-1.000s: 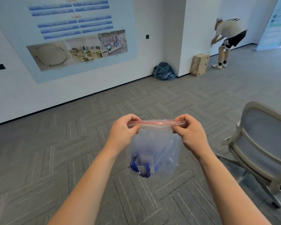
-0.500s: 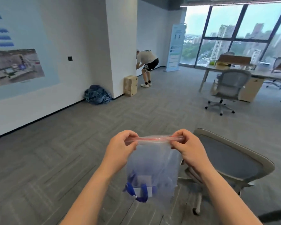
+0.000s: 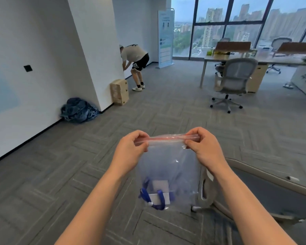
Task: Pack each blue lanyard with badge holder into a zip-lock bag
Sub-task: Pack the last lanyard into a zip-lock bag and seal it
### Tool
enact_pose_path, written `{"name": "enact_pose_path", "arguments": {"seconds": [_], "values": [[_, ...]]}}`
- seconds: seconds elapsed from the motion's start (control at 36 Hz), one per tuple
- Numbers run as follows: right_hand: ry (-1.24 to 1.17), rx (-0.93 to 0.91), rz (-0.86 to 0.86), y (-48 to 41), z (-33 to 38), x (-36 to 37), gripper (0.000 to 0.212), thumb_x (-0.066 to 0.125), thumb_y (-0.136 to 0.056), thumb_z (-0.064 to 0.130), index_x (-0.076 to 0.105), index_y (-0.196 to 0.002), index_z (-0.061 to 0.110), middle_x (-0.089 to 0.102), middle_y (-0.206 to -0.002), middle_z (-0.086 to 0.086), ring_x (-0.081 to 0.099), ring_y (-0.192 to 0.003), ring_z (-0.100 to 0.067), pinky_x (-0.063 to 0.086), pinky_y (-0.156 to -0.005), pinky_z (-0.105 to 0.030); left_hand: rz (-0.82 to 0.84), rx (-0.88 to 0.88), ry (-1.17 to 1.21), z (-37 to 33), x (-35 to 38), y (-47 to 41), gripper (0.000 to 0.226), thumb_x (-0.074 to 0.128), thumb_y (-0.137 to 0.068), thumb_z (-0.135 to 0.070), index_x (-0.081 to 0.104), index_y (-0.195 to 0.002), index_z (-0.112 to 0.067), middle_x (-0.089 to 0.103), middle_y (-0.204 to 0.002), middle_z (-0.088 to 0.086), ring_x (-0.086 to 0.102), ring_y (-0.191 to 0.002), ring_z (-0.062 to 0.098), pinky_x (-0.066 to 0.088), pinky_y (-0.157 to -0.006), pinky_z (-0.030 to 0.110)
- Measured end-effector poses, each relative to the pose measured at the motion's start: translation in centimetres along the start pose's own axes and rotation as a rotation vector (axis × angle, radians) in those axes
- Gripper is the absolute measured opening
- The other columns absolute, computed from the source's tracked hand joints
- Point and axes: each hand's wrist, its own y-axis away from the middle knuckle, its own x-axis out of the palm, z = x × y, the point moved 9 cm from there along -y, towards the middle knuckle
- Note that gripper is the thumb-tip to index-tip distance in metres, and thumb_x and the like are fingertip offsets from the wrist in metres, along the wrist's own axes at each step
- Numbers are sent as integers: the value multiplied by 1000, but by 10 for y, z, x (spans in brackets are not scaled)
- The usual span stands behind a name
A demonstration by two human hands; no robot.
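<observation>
In the lower middle of the frame, a clear zip-lock bag (image 3: 168,165) hung in the air above the grey carpet (image 3: 60,174), held up by its top edge between both hands. The left hand (image 3: 131,151) had its fingers curled and pinched the left end of the red zip strip (image 3: 166,138) between thumb and fingertips. The right hand (image 3: 205,149) pinched the right end in the same way, so the strip ran taut and nearly level from one hand to the other. The blue lanyard (image 3: 159,200) lay bunched at the bottom of the bag, toward its left corner, looped around the pale badge holder (image 3: 160,191), and both were wholly inside the plastic. To the lower right of the frame, behind the bag and the right forearm, stood a chair (image 3: 272,183). The step in hand looked like the sealing of this bag, since the contents were already in and the fingers sat on the closure. Whether the strip was pressed shut along its whole length could not be told from the view. The next move would likely call for running a pinch along the strip from end to end, then finding a place to set the bag down, as no table or pile was in sight near the hands.
</observation>
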Motion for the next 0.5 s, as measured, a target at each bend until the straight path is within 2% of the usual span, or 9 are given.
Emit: {"name": "enact_pose_path", "arguments": {"seconds": [0.08,0.17,0.28,0.42,0.5], "values": [[-4,10,-5,-61,-11,14,13,70,-84,8,65,-88,19,71,-82,2,67,-72,-6,44,-62,-16,4,-21,-32,18,9,-62,19,67,-86,-7,70,-94,-24,69,-91,-12,62,-80,-4,47,-68,10],[30,47,6,-114,-19,26,10,69,-85,10,65,-89,17,70,-80,3,60,-63,5,40,-56,-9,28,-39,-31,34,18,-119,20,66,-86,-6,69,-94,-24,69,-90,-13,61,-81,-6,44,-65,6],[59,103,-10,-183,-38,37,12,70,-83,11,66,-86,22,71,-81,4,66,-75,-10,43,-65,-24,71,-33,-38,51,33,-196,19,67,-87,-8,69,-95,-24,68,-91,-15,59,-85,-9,43,-66,8],[80,148,-65,-275,-66,49,15,70,-81,11,66,-84,25,71,-80,4,68,-77,-16,50,-71,-31,123,23,8,78,58,-301,18,67,-85,-4,69,-94,-21,68,-89,-13,60,-84,-5,42,-67,6],[73,163,-137,-327,-87,53,17,71,-78,9,66,-81,25,71,-78,2,68,-78,-21,53,-77,-41,193,66,31,98,80,-366,18,68,-86,-6,68,-93,-22,68,-90,-13,60,-84,-5,42,-69,8]]}}
